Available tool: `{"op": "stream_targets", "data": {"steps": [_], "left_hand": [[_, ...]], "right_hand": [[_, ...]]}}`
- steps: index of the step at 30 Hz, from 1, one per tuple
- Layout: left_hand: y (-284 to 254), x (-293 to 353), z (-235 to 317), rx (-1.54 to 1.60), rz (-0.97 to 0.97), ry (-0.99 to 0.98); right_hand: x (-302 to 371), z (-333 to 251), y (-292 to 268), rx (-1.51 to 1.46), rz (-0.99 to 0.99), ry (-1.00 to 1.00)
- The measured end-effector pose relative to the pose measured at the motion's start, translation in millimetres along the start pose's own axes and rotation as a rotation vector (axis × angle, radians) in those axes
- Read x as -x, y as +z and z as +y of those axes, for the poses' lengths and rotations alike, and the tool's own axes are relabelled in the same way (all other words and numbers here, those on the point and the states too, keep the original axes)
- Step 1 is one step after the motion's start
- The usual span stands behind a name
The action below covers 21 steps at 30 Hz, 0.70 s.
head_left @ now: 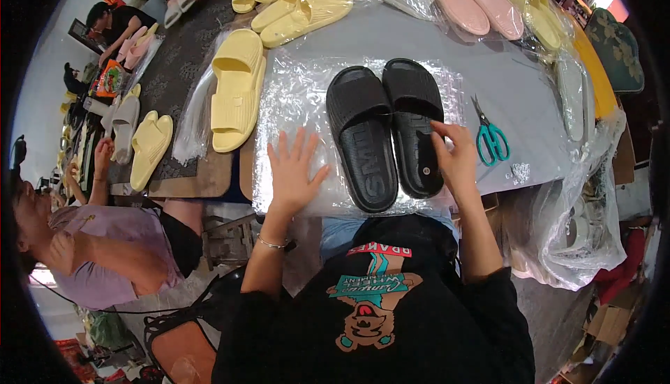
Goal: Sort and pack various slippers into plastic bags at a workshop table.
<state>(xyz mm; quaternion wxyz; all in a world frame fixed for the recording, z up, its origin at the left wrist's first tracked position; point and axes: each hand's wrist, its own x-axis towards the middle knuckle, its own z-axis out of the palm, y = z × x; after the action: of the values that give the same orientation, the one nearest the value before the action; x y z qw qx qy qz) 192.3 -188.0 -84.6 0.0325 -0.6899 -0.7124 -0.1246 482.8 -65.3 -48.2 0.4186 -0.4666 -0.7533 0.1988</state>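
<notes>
A pair of black slide slippers lies side by side, toes away from me, on a stack of clear plastic bags (300,98). The left slipper (363,140) has raised lettering on its footbed. A small round sticker marks the heel of the right slipper (413,122). My left hand (293,175) rests flat on the bags, fingers spread, beside the left slipper. With bent fingers closed at its outer edge, my right hand (455,157) grips the right slipper; the fingertips are partly hidden. Teal-handled scissors (493,141) lie just right of that hand.
Yellow slippers (237,91) stand left of the bags. Bagged pink slippers (478,7) and more bagged pairs line the table's far edge. A large clear plastic bag (572,230) hangs off the right side. A co-worker (118,251) sits at left; others work farther off.
</notes>
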Motion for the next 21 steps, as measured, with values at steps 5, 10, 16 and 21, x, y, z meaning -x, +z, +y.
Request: {"op": "stream_targets", "data": {"steps": [5, 10, 16, 21], "left_hand": [[-32, -10, 45, 0.286, 0.240, 0.058], [-22, -28, 106, 0.438, 0.135, 0.219], [2, -37, 122, 0.368, 0.070, 0.241], [1, -35, 120, 0.360, 0.084, 0.240]], "right_hand": [[54, 5, -30, 0.199, -0.071, -0.130], [60, 2, -17, 0.277, -0.068, -0.117], [59, -2, -22, 0.296, -0.118, -0.146], [56, 0, -17, 0.172, -0.118, -0.078]]}}
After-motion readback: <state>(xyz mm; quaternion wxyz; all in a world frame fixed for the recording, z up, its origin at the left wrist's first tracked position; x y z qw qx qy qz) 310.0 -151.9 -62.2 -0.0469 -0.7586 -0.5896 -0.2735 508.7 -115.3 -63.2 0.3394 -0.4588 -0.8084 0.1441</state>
